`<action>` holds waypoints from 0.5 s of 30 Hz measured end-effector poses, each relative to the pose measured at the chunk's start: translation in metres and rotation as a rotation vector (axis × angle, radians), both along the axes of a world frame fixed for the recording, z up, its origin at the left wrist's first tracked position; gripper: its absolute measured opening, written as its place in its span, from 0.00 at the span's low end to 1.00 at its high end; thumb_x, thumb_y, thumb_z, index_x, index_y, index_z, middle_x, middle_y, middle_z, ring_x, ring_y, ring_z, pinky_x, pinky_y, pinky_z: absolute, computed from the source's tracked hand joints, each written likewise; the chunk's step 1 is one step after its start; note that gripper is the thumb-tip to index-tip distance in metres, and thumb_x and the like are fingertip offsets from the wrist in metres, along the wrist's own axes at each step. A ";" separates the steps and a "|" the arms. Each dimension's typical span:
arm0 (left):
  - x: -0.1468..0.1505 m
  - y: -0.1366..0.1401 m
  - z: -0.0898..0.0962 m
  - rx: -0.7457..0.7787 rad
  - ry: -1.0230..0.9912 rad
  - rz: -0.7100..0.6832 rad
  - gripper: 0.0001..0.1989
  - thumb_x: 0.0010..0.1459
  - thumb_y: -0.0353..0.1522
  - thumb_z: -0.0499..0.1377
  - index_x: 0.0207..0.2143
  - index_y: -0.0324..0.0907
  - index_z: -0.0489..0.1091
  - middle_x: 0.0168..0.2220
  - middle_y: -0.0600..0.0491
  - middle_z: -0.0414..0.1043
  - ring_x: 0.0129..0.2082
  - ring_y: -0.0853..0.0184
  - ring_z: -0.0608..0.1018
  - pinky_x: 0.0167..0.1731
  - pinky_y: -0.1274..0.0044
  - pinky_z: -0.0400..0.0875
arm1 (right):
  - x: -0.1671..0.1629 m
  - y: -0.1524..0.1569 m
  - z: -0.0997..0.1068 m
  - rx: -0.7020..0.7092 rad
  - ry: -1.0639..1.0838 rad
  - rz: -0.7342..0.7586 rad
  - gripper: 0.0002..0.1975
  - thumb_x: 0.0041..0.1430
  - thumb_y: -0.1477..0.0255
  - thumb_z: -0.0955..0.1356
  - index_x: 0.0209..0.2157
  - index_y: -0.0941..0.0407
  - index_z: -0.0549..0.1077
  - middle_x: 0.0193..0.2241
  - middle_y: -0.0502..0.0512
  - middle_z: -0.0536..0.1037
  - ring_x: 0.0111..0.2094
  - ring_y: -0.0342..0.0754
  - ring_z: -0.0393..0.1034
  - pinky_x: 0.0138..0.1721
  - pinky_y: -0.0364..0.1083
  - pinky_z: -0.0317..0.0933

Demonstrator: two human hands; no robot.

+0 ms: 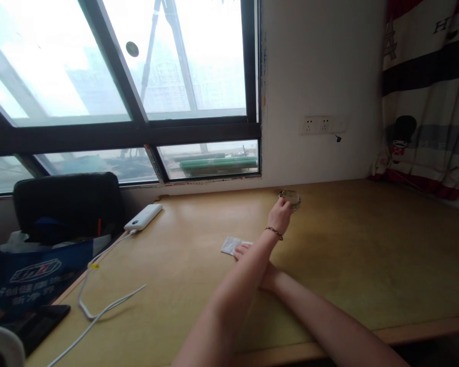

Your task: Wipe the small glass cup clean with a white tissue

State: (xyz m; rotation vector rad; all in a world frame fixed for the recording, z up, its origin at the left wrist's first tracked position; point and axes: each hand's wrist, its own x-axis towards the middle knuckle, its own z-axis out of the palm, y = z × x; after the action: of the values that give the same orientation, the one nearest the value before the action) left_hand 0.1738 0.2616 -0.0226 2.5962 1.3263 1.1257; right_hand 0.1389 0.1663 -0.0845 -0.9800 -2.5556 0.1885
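Note:
My left hand, with a beaded bracelet at its wrist, is closed on the near rim of a clear glass ashtray towards the back of the table. Whether the ashtray touches the tabletop I cannot tell. My left forearm crosses over my right one. Behind it, my right hand lies with fingers stretched out flat on the right part of a folded white tissue. Much of that hand is hidden by the left forearm.
The wooden table meets a wall with sockets. At left lie a white power bank, a white cable, a dark phone-like slab and a cup. A black chair and blue bag stand beyond the left edge.

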 end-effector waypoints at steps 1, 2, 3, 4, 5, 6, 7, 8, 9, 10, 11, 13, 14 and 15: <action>-0.021 0.000 0.001 0.040 0.007 -0.004 0.09 0.56 0.34 0.51 0.39 0.42 0.64 0.41 0.49 0.62 0.38 0.68 0.69 0.36 0.79 0.65 | 0.002 -0.002 0.004 0.000 0.037 0.008 0.19 0.56 0.74 0.58 0.50 0.60 0.60 0.52 0.60 0.62 0.53 0.51 0.52 0.53 0.50 0.47; -0.046 0.001 0.000 0.053 0.016 -0.001 0.09 0.56 0.34 0.50 0.39 0.42 0.64 0.41 0.50 0.63 0.37 0.69 0.69 0.36 0.79 0.65 | 0.004 -0.004 0.009 -0.001 0.070 0.004 0.18 0.56 0.75 0.58 0.49 0.60 0.61 0.50 0.59 0.64 0.52 0.51 0.54 0.52 0.49 0.49; -0.074 0.002 -0.002 0.057 0.022 0.014 0.09 0.57 0.34 0.50 0.39 0.42 0.64 0.41 0.50 0.63 0.36 0.69 0.69 0.36 0.79 0.65 | 0.005 -0.006 0.014 -0.001 0.097 -0.001 0.17 0.55 0.75 0.59 0.48 0.60 0.62 0.48 0.59 0.65 0.50 0.50 0.56 0.51 0.48 0.50; -0.104 0.003 -0.006 0.069 0.044 0.028 0.09 0.57 0.34 0.49 0.39 0.42 0.64 0.41 0.50 0.63 0.36 0.70 0.70 0.37 0.79 0.65 | 0.006 -0.008 0.018 -0.001 0.118 -0.008 0.15 0.55 0.75 0.59 0.45 0.59 0.64 0.46 0.58 0.67 0.49 0.50 0.57 0.50 0.48 0.52; -0.135 0.005 -0.012 0.077 0.063 0.059 0.09 0.57 0.33 0.49 0.39 0.42 0.64 0.42 0.50 0.63 0.36 0.70 0.70 0.38 0.78 0.65 | 0.007 -0.008 0.021 -0.001 0.129 -0.010 0.13 0.55 0.74 0.59 0.43 0.59 0.66 0.44 0.58 0.69 0.47 0.49 0.59 0.49 0.47 0.53; -0.167 0.007 -0.017 0.074 0.076 0.102 0.09 0.57 0.32 0.49 0.39 0.42 0.64 0.42 0.50 0.63 0.37 0.70 0.70 0.40 0.78 0.65 | 0.007 -0.009 0.023 -0.001 0.135 -0.012 0.12 0.56 0.74 0.59 0.41 0.58 0.67 0.42 0.58 0.69 0.46 0.49 0.59 0.48 0.47 0.54; -0.198 0.009 -0.023 0.067 0.077 0.151 0.08 0.57 0.31 0.49 0.39 0.42 0.64 0.42 0.50 0.63 0.39 0.69 0.70 0.41 0.78 0.64 | 0.007 -0.009 0.024 -0.002 0.137 -0.016 0.11 0.56 0.74 0.60 0.40 0.58 0.67 0.41 0.58 0.69 0.45 0.48 0.60 0.47 0.48 0.54; -0.228 0.011 -0.028 0.058 0.074 0.200 0.08 0.56 0.30 0.50 0.39 0.42 0.64 0.43 0.50 0.63 0.40 0.69 0.69 0.42 0.78 0.64 | 0.006 -0.008 0.025 -0.005 0.136 -0.020 0.10 0.55 0.73 0.60 0.40 0.58 0.68 0.41 0.58 0.69 0.45 0.48 0.60 0.47 0.48 0.54; -0.256 0.013 -0.032 0.051 0.069 0.248 0.09 0.55 0.29 0.50 0.39 0.42 0.64 0.43 0.50 0.63 0.42 0.68 0.69 0.43 0.77 0.63 | 0.006 -0.008 0.025 -0.009 0.135 -0.024 0.10 0.55 0.73 0.60 0.39 0.57 0.68 0.41 0.58 0.69 0.45 0.48 0.60 0.47 0.48 0.54; -0.280 0.014 -0.035 0.040 0.069 0.299 0.09 0.55 0.28 0.50 0.39 0.42 0.64 0.44 0.50 0.63 0.44 0.68 0.68 0.44 0.77 0.63 | 0.005 -0.007 0.024 -0.014 0.136 -0.028 0.10 0.55 0.74 0.61 0.40 0.57 0.68 0.41 0.58 0.69 0.45 0.48 0.60 0.47 0.49 0.54; -0.301 0.016 -0.037 0.017 0.068 0.357 0.09 0.54 0.28 0.51 0.39 0.42 0.63 0.44 0.50 0.63 0.44 0.67 0.68 0.44 0.76 0.63 | 0.005 -0.007 0.024 -0.020 0.140 -0.029 0.10 0.55 0.74 0.61 0.40 0.57 0.68 0.41 0.57 0.69 0.46 0.48 0.60 0.47 0.49 0.54; -0.332 0.018 -0.038 -0.029 0.059 0.455 0.10 0.53 0.27 0.51 0.39 0.42 0.63 0.44 0.50 0.64 0.44 0.65 0.68 0.43 0.75 0.64 | 0.004 -0.007 0.023 -0.035 0.152 -0.022 0.11 0.54 0.74 0.62 0.40 0.56 0.67 0.42 0.57 0.69 0.46 0.48 0.60 0.48 0.48 0.54; -0.342 0.019 -0.038 -0.045 0.053 0.486 0.10 0.52 0.27 0.50 0.38 0.43 0.63 0.44 0.50 0.64 0.44 0.65 0.68 0.43 0.75 0.64 | 0.005 -0.007 0.023 -0.043 0.158 -0.019 0.11 0.54 0.74 0.62 0.41 0.56 0.67 0.42 0.56 0.69 0.46 0.48 0.60 0.48 0.48 0.54; -0.350 0.021 -0.039 -0.055 0.048 0.510 0.10 0.52 0.27 0.50 0.38 0.43 0.63 0.44 0.50 0.64 0.44 0.64 0.68 0.42 0.75 0.64 | 0.005 -0.007 0.023 -0.051 0.164 -0.015 0.12 0.54 0.74 0.62 0.41 0.56 0.67 0.43 0.56 0.69 0.47 0.48 0.60 0.49 0.48 0.54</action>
State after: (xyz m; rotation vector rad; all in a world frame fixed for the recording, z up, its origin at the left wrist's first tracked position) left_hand -0.1759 0.2824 -0.0613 2.3191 2.0723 1.0497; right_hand 0.1439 0.1592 -0.0613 -0.9610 -2.4042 0.3178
